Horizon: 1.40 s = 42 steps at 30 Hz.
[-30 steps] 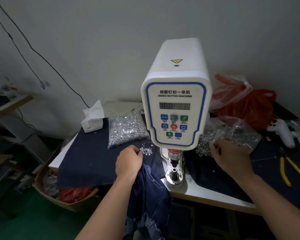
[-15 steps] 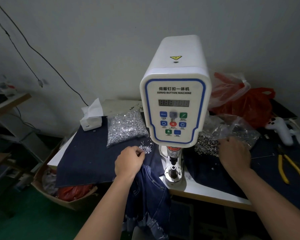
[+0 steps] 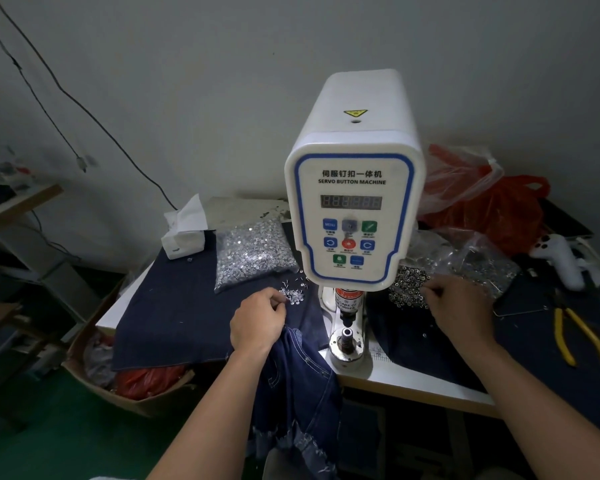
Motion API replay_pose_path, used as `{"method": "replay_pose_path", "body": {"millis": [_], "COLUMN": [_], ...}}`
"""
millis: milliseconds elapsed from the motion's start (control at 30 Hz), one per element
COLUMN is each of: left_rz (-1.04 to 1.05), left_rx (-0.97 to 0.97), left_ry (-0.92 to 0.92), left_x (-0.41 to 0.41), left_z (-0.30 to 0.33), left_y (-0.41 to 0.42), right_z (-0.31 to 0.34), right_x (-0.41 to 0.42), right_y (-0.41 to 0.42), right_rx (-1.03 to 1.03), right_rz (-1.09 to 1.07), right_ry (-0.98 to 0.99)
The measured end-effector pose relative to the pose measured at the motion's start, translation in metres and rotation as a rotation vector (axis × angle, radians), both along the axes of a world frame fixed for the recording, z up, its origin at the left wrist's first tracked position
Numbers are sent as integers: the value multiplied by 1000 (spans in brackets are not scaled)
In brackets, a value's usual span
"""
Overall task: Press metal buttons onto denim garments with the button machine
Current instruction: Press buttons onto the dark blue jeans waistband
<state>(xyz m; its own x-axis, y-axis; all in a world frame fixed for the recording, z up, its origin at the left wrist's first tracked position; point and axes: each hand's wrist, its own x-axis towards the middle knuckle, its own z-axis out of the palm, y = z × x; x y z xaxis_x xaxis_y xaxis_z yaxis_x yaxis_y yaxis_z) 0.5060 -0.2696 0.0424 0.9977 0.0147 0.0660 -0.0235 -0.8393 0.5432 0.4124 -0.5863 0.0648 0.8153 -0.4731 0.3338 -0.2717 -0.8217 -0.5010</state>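
The white servo button machine (image 3: 354,188) stands mid-table, with its press die (image 3: 347,339) below the panel. My left hand (image 3: 257,322) lies left of the die with fingers curled. Its thumb and forefinger touch a small pile of silver tacks (image 3: 294,295). A blue denim garment (image 3: 298,386) comes out from under that hand and hangs off the table edge. My right hand (image 3: 461,306) is right of the machine, its curled fingertips pinching into a heap of metal buttons (image 3: 407,285).
A clear bag of silver tacks (image 3: 253,254) and a tissue box (image 3: 184,233) sit at back left on dark denim cloth (image 3: 174,313). Button bags (image 3: 478,261), red plastic bags (image 3: 499,209), a white handheld device (image 3: 561,261) and yellow pliers (image 3: 582,337) lie at right. A cardboard box (image 3: 94,375) stands below left.
My right hand has slid slightly left from the bag onto the loose button heap. My left hand stays at the tack pile.
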Motion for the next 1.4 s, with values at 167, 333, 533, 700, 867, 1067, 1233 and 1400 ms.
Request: {"method": "replay_pose_path", "body": {"millis": [167,333,533,700,867,1067,1233,1400], "left_rz": [17,42,48,59,62,34,11,-15], "left_rx": [-2,-1,-18,-42,-56,-116,-258,-332], "left_ry": [18,27,8,13,17,26,10,-34], "left_x": [1,1,0,-1,-2,-4,-4,-10], "left_z": [0,-1,-1,-1,1,2,7,10], "left_y": [-1,-2,-1,2,1,4,12,16], "right_z": [5,13,17,22,24,27,27,27], "right_x": [-4,-16,-31,-32,-34,-36,-35,-35], "right_y": [13,41,85,105,108,108,110,111], "right_rx": [299,797,1323,1555,1734,1840,1853,1902], "right_rz": [15,70,161,151,137,140,140,127], "right_ry": [-36,36,205,275,304,271,246,247]}}
